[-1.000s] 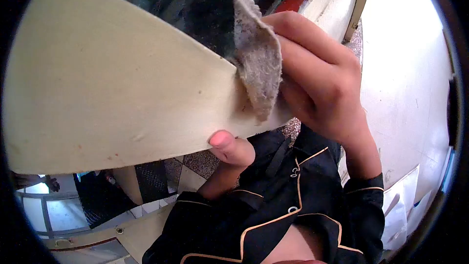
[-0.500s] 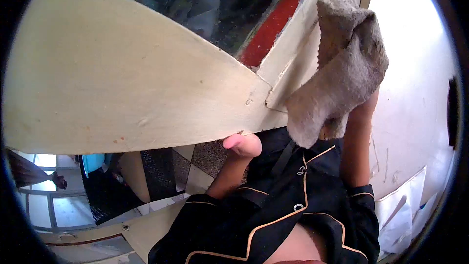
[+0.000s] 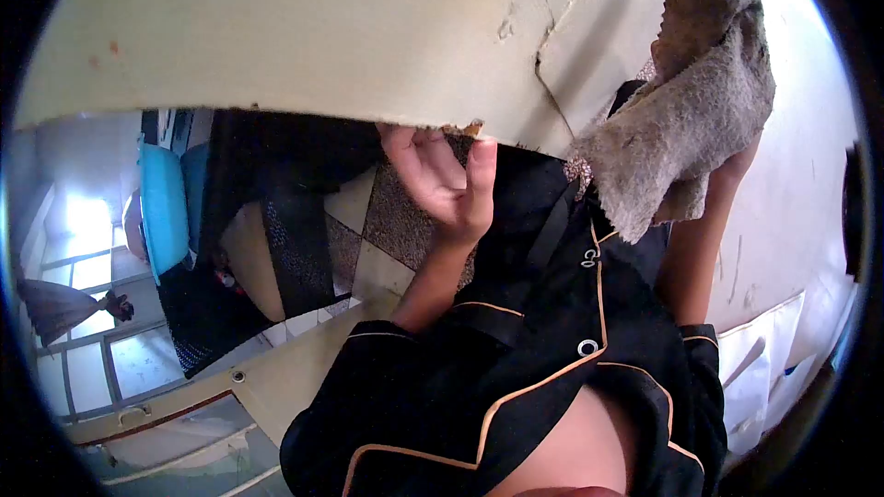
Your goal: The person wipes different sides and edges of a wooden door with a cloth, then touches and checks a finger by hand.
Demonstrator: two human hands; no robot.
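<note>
Now that the rag (image 3: 681, 120) has moved off the panel's (image 3: 276, 28) middle, the right hand (image 3: 734, 164) is holding it near the right end, fingers gripping but mostly hidden. Left hand (image 3: 442, 179) is touching the lower edge, fingers curling half open.

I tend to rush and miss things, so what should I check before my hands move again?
1. Grey cloth held in the right hand: ok, it hangs over the hand.
2. Left hand at the near edge of the cream board: ok, thumb and fingers are there.
3. Edge sound beside the left thumb: not ok, it looks chipped and brownish.
4. Board face unmarked: not ok, small reddish spots show.
5. Cloth away from the board: cannot tell, they overlap in view.
6. Right grip secure: cannot tell, the cloth hides most of the fingers.
</note>
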